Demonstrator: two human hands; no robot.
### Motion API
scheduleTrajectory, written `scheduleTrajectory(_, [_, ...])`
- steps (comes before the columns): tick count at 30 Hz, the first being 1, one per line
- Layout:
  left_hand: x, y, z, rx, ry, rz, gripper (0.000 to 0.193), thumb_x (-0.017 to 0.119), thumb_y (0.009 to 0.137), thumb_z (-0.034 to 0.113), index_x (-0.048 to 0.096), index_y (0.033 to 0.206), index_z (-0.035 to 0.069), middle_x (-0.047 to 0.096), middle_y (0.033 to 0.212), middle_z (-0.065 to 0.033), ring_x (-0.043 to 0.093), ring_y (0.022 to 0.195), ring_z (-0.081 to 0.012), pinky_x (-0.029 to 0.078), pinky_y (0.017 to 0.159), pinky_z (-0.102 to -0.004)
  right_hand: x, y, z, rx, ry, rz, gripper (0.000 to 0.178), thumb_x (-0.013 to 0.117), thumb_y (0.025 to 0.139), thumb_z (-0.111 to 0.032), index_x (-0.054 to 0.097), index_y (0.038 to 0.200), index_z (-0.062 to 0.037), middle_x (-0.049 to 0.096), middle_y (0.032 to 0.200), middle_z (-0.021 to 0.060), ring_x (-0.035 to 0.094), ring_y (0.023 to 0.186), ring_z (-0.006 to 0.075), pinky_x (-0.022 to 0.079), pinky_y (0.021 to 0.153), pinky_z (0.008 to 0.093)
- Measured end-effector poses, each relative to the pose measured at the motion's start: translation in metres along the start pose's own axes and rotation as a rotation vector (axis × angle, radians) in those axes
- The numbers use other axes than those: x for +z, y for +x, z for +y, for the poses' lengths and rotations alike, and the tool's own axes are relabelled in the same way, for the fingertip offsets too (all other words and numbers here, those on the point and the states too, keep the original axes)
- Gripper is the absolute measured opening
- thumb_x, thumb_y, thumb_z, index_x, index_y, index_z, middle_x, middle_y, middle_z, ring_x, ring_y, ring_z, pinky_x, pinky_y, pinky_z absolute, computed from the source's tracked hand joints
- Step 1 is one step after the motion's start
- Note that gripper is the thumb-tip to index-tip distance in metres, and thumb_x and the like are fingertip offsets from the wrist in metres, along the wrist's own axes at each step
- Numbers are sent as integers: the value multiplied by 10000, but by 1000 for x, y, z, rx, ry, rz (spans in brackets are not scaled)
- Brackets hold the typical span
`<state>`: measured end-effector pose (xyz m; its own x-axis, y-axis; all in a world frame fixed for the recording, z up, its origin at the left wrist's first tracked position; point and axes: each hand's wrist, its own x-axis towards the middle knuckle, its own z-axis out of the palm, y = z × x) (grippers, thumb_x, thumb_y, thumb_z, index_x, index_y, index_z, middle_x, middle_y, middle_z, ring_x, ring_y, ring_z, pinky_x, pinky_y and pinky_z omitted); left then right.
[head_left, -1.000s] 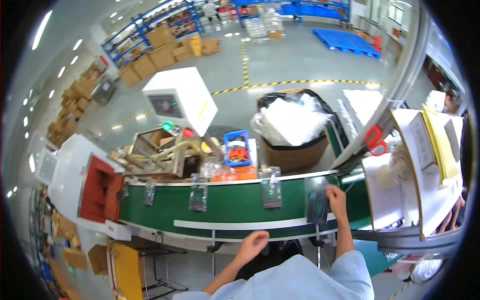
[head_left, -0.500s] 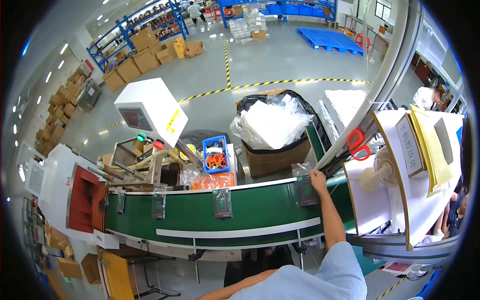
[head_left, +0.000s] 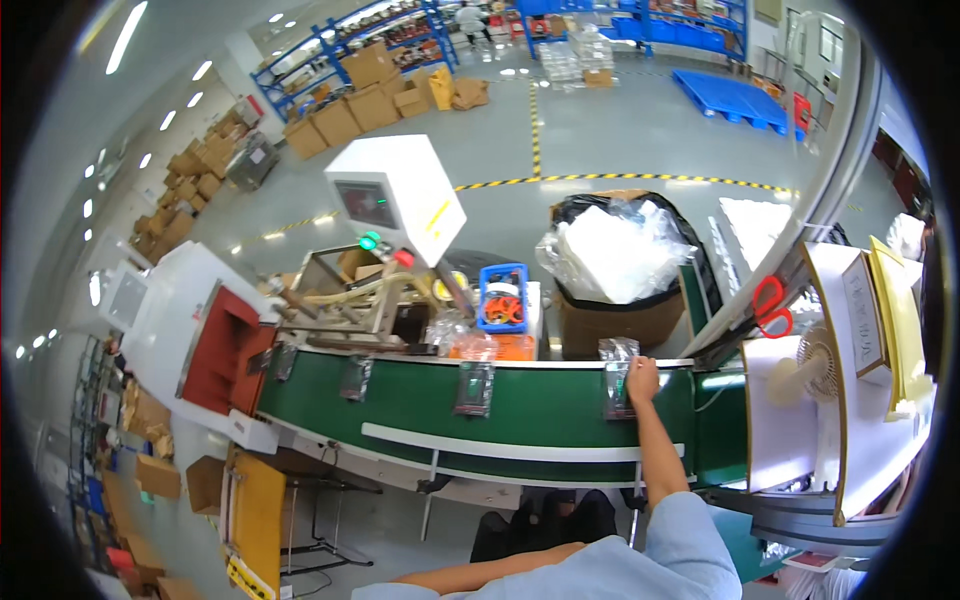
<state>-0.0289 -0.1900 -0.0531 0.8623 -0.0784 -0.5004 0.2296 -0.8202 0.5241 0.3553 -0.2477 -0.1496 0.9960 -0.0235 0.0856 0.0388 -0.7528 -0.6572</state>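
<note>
My right hand (head_left: 643, 382) is closed at the right edge of a clear plastic bag (head_left: 616, 385) with a dark flat item inside. The bag lies on the green conveyor belt (head_left: 540, 400), its loose clear end toward the far edge. My fingertips are partly hidden. Further left on the belt lie similar bagged items, among them one bag (head_left: 474, 388) mid-belt and another bag (head_left: 355, 379) nearer the machine. Of my left arm only the forearm (head_left: 490, 570) shows at the lower edge; the left hand is out of sight.
A white machine with a red opening (head_left: 225, 350) stands at the belt's left end. Beyond the belt are a white control box (head_left: 400, 195), a blue tray (head_left: 502, 285) and a lined carton (head_left: 620, 325). Red scissors (head_left: 770, 305) and a fan (head_left: 815, 365) are at right.
The view has turned left. Along the belt, the bagged items have moved left toward the machine. My right hand has moved left with the nearest bag.
</note>
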Motion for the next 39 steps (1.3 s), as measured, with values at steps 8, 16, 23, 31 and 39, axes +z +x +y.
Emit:
scheduleTrajectory(8, [42, 1, -11, 934, -344, 55, 282, 500, 802, 296, 551, 902, 37, 553, 918, -167, 540, 859, -302, 413, 703, -395, -48, -50, -26, -121, 157, -113, 360, 538, 832, -289, 563, 1046, 0, 559, 920, 197, 568, 865, 323, 451, 730, 405])
scheduleTrajectory(16, [62, -48, 13, 591, -453, -611, 343, 424, 886, 318, 493, 1104, 61, 533, 1013, -66, 477, 1027, -226, 373, 869, -365, -192, -317, -7, -382, 43, -1123, 249, 571, 777, -226, 636, 934, -44, 630, 834, 155, 611, 778, 278, 473, 695, 369])
scheduleTrajectory(23, [48, -102, 82, 1176, 535, -739, 205, 489, 783, 223, 625, 784, 70, 599, 883, -136, 584, 858, -291, 474, 630, -425, -306, -518, 11, 169, 128, -921, 292, 533, 811, -313, 647, 956, -87, 648, 856, 139, 612, 782, 309, 475, 703, 386])
scheduleTrajectory(31, [77, -110, 139, 1065, 474, -892, 248, 499, 793, 243, 504, 824, -3, 606, 772, -217, 605, 781, -366, 479, 634, -457, -329, -575, 7, 462, 12, -530, 332, 604, 718, -373, 641, 806, -54, 607, 818, 135, 600, 806, 315, 479, 705, 416])
scheduleTrajectory(39, [156, -64, 234, 1123, 121, -976, 296, 540, 756, 287, 537, 718, -7, 572, 653, -204, 582, 657, -371, 440, 555, -435, -391, -553, 105, 434, -114, -311, 255, 637, 690, -301, 598, 782, -66, 586, 783, 133, 589, 776, 304, 443, 664, 424])
